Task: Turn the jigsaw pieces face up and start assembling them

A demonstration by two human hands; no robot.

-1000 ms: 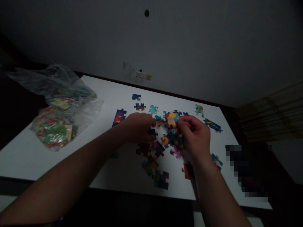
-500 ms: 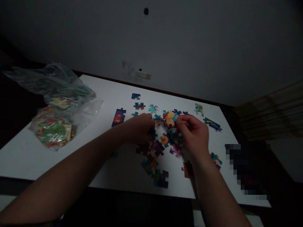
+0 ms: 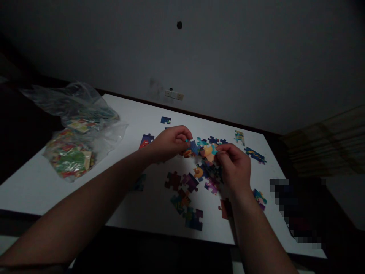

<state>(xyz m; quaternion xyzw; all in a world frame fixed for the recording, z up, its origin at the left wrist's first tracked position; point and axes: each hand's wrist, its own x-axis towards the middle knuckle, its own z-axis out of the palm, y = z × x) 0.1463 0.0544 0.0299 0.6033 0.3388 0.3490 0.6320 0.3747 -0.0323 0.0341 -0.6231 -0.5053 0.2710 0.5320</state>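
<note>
Head view, dim room, seen over two bare forearms reaching across a white desk (image 3: 148, 207). Nearest, close to the front edge, loose puzzle pieces (image 3: 186, 198) lie scattered between the arms, with bare desk to their left. Farther in, the left hand (image 3: 168, 144) is lifted a little off the surface, thumb and fingers pinching a small blue piece (image 3: 191, 147). Just beside it, the right hand (image 3: 234, 165) pinches the edge of an orange and teal joined cluster (image 3: 209, 152) resting on the desk. More pieces trail toward the right edge. At far left, clear plastic bags (image 3: 72, 137) of pieces sit near that edge. Beyond the back edge stands a grey wall (image 3: 228, 57).
</note>
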